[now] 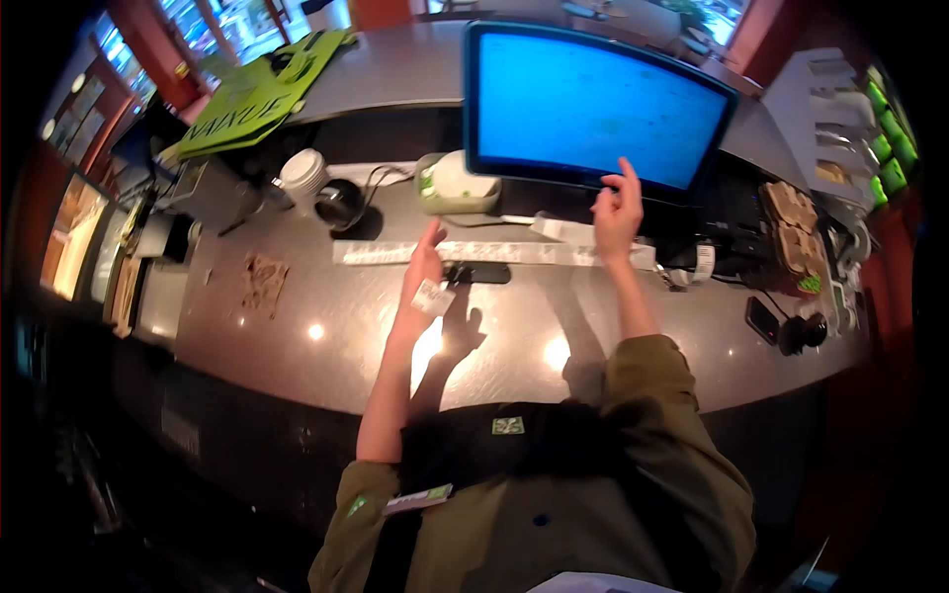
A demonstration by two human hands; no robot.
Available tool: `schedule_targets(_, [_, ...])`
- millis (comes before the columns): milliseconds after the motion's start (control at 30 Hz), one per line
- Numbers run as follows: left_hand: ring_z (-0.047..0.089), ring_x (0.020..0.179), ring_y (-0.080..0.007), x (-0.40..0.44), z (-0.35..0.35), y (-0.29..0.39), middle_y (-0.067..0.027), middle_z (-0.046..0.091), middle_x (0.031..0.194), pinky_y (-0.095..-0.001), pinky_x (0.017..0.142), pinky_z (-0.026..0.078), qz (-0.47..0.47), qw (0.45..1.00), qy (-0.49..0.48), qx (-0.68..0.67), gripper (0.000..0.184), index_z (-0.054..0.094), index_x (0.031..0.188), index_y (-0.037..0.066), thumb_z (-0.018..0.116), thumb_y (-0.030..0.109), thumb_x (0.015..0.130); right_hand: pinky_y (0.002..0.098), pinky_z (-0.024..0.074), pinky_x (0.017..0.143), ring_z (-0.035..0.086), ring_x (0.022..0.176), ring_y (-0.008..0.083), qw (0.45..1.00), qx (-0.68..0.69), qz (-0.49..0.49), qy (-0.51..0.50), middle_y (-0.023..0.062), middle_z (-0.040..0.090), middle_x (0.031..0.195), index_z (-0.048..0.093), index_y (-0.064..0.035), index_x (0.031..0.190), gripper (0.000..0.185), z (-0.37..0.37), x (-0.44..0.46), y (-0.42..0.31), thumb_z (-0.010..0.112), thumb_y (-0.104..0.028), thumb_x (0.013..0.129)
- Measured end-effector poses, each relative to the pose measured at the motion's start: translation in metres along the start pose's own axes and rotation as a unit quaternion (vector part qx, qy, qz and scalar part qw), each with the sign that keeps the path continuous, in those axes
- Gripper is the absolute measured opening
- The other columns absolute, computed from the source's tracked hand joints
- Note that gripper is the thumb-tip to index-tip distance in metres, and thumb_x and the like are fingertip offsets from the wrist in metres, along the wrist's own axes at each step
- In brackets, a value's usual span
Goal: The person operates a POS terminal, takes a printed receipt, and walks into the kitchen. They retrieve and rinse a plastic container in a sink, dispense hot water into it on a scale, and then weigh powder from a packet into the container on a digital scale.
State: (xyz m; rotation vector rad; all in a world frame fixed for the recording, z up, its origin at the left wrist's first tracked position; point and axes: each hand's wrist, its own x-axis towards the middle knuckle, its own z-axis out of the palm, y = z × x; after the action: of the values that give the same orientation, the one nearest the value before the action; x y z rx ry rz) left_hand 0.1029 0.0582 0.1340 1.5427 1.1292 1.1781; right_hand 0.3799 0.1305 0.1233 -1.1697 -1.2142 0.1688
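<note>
My right hand is raised in front of the lower edge of a monitor with a blue screen. Its index finger points up at the screen, and nothing is in its grasp. My left hand hovers over the counter, fingers stretched out and holding nothing. Near its wrist a small white printed label clings to the skin. Behind both hands runs a long white printed strip. A dark phone-like object lies beside the left hand.
Paper cups, a black round object and a tissue-filled box stand along the back of the metal counter. A green bag lies at back left. Cardboard cup carriers and a phone are right.
</note>
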Motion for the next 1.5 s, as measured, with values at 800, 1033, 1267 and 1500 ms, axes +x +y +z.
schedule_targets(800, [0.029,0.122,-0.0305,-0.075,0.028,-0.119,-0.0216,0.028,0.131,-0.0393,0.098,0.031,-0.273,0.738,-0.047,-0.616,0.065,0.026,0.127,0.001,0.049,0.042,0.082,0.0186,0.0404,0.046,0.050,0.051,0.0078,0.997,-0.065,-0.046,0.022,0.0074,0.054,0.097,0.047,0.0031,0.107,0.031,-0.043,0.005,0.017,0.043,0.004,0.077])
schedule_targets(1033, [0.031,0.121,-0.0300,-0.073,0.026,-0.132,-0.0204,0.029,0.131,-0.0382,0.098,0.030,-0.272,0.735,-0.066,-0.618,0.061,0.029,0.126,0.001,0.049,0.040,0.083,0.0183,0.0397,0.047,0.048,0.052,0.0064,0.994,-0.017,0.050,0.093,0.0054,0.056,0.091,0.052,-0.0004,0.103,0.028,-0.101,-0.016,0.040,0.045,0.003,0.076])
schedule_targets(1267, [0.053,0.094,-0.0174,-0.067,0.042,-0.094,-0.0127,0.053,0.103,-0.0265,0.080,0.045,-0.244,0.914,0.018,-0.323,0.040,0.043,0.115,-0.003,0.049,0.025,0.087,0.0191,0.0385,0.046,0.048,0.049,0.0062,0.987,-0.046,0.153,-0.026,0.0060,0.057,0.098,0.053,0.0007,0.098,0.022,-0.091,-0.075,0.044,0.043,0.000,0.078])
schedule_targets(1500, [0.054,0.092,-0.0182,-0.061,0.048,-0.081,-0.0119,0.054,0.098,-0.0297,0.078,0.047,-0.230,0.927,0.043,-0.293,0.031,0.049,0.107,-0.001,0.052,0.020,0.085,0.0198,0.0353,0.044,0.046,0.046,0.0057,0.968,-0.089,0.205,-0.113,0.0016,0.052,0.060,0.056,-0.0013,0.093,0.018,-0.082,-0.098,0.042,0.046,-0.005,0.079])
